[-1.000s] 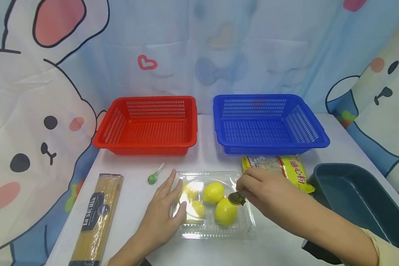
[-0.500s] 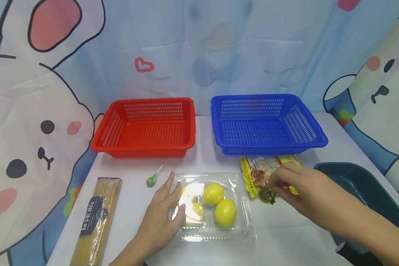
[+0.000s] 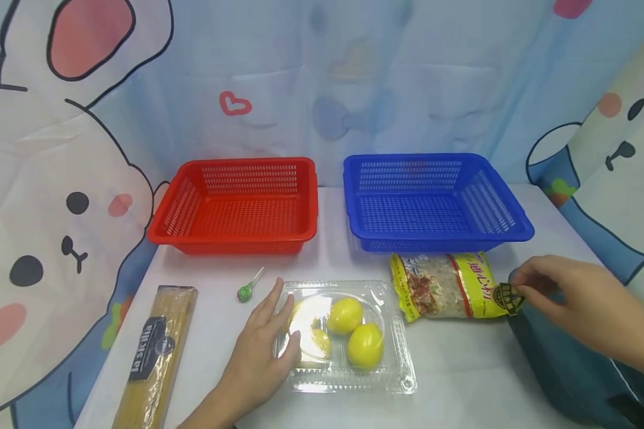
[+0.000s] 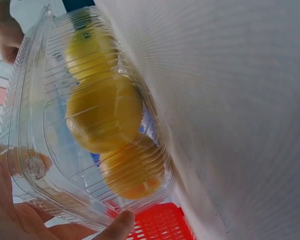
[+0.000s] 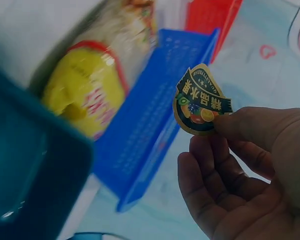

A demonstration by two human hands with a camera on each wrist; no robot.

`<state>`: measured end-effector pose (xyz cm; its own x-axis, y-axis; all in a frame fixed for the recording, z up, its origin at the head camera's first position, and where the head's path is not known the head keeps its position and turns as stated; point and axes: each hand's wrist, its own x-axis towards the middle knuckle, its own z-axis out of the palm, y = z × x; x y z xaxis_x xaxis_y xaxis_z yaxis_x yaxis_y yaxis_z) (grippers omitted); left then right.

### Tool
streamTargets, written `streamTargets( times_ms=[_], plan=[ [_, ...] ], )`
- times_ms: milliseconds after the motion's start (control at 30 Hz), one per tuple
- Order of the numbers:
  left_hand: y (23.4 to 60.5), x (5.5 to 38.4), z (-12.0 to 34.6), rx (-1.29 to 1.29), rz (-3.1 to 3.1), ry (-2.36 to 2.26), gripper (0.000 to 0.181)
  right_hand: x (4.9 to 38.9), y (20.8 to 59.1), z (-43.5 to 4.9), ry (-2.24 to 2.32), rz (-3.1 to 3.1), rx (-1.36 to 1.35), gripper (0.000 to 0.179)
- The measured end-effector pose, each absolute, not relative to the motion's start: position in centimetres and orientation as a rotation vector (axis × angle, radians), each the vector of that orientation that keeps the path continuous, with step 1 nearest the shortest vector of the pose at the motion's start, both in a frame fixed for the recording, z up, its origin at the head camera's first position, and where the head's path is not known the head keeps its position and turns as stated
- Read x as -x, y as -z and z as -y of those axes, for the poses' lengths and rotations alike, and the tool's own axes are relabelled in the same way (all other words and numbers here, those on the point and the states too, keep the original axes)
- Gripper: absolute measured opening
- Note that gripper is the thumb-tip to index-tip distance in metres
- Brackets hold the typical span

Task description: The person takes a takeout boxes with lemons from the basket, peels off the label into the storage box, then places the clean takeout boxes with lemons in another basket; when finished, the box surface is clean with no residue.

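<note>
My left hand (image 3: 260, 351) rests on the left side of a clear plastic clamshell box (image 3: 348, 384), its fingers extended. In the left wrist view, lemons (image 4: 105, 112) show through the ribbed wall of the shut box. On the right, my right hand (image 3: 584, 298) pinches a small black-and-gold fruit sticker (image 3: 508, 298) between thumb and fingers. The right wrist view gives the printed face of the sticker (image 5: 200, 100), its lower edge under the thumb. This hand is over the corner of a dark teal bin (image 3: 547, 357), beside a yellow bag of pasta (image 3: 445, 286).
A red basket (image 3: 233, 241) and a blue basket (image 3: 439, 244) stand at the back against a printed curtain. A green lollipop (image 3: 244, 293) lies left of the box. Farther left is a long pack of spaghetti (image 3: 158, 357). The teal bin takes up the right front.
My right hand has moved right with the sticker, from the box's right edge, past the pasta bag, to the teal bin. My left hand has stayed at the box.
</note>
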<state>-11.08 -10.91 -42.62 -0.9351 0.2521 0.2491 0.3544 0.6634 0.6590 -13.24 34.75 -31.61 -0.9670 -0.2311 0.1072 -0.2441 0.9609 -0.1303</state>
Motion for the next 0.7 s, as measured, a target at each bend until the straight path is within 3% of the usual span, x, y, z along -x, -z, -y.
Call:
streamTargets(
  times_ms=[367,700],
  plan=[
    [42.5,11.2,10.9,0.505,2.749,1.132,0.060,14.4,35.2,-41.7,-0.190,3.213,-0.147,0.013],
    [42.7,11.0,11.1,0.505,2.750,1.124,0.061,15.3,38.5,-44.2,-0.194,3.463,-0.123,0.008]
  ],
)
